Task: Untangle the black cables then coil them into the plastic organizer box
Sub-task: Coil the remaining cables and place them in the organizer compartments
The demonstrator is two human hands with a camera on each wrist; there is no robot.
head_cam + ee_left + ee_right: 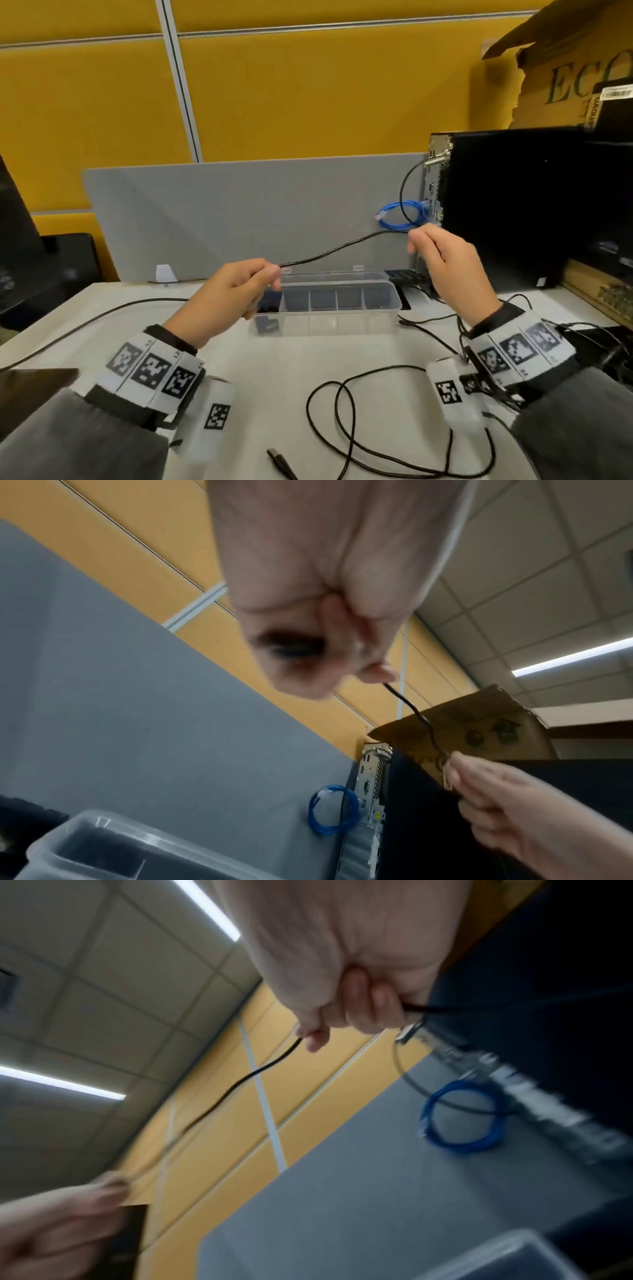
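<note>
A thin black cable (pixel 342 246) is stretched in the air between both hands, above the clear plastic organizer box (pixel 342 322). My left hand (pixel 236 291) pinches one end over the box's left side; the left wrist view shows the left hand (pixel 342 653) curled with the cable (pixel 421 718) leaving it. My right hand (pixel 442 253) grips the cable up at the right; the right wrist view shows the right hand (pixel 342 1010) with the cable (pixel 246 1080) running off left. More black cable (pixel 346 428) lies looped on the white desk, a USB plug (pixel 279 459) near the front edge.
A black computer tower (pixel 513 205) stands at the right, a coiled blue cable (pixel 400 216) by its rear panel. A grey divider (pixel 239 212) backs the desk. A cardboard box (pixel 565 68) sits on the tower. More black cables (pixel 582 342) tangle at the right.
</note>
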